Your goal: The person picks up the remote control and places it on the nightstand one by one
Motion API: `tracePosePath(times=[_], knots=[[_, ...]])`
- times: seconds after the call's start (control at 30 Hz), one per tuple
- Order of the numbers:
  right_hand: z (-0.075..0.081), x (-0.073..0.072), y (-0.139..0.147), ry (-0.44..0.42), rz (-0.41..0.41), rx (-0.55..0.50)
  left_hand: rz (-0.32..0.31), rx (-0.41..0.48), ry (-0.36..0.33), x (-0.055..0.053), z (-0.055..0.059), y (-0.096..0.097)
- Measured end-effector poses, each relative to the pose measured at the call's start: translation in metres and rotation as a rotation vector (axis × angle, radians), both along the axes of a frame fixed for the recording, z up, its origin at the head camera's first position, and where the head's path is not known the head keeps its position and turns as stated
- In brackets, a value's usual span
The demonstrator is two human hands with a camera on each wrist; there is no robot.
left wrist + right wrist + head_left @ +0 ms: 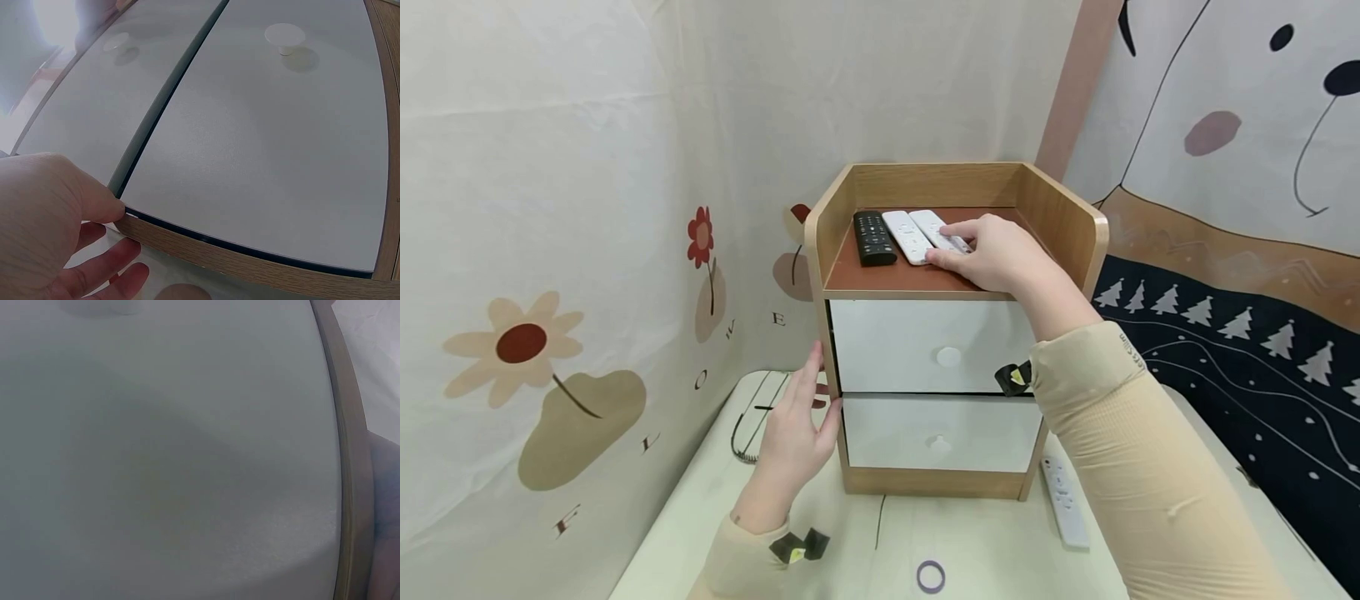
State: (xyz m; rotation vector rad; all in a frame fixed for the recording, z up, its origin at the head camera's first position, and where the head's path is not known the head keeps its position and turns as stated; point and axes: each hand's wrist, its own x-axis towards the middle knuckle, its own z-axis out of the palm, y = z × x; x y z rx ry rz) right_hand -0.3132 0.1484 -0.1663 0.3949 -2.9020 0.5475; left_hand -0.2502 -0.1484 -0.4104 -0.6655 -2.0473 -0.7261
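On the reddish-brown top shelf of a small wooden cabinet [936, 485] lie a black remote control [873, 237], a white remote control [906, 236] and a second white remote control [928, 220], side by side. My right hand [1006, 252] pinches the rightmost white remote between thumb and fingers, covering its near end. My left hand [796, 433] rests on the cabinet's left side, fingers extended along the panel. In the left wrist view, the thumb of that hand [44, 212] touches the front edge where the two drawers meet. The right wrist view shows mostly a pale drawer front [187, 456].
The cabinet has an upper drawer [895, 346] and a lower drawer [887, 433], both closed. A white power strip [1065, 504] lies on the table to its right. A purple ring [931, 577] lies in front, and a coil-bound item [752, 433] behind my left hand.
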Motion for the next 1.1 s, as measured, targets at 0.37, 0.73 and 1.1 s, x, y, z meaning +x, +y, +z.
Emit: tracePosePath(times=[0.37, 0.73, 1.1], knots=[[-0.003, 0.0, 0.002, 0.019, 0.011, 0.014, 0.006, -0.007, 0.003, -0.001, -0.001, 0.002], [-0.009, 0.005, 0.003, 0.085, -0.019, -0.025, -0.01, 0.001, 0.005, 0.0, -0.001, 0.004], [-0.023, 0.032, 0.003, 0.252, -0.099, -0.036, -0.006, -0.006, 0.013, 0.0, -0.001, 0.004]])
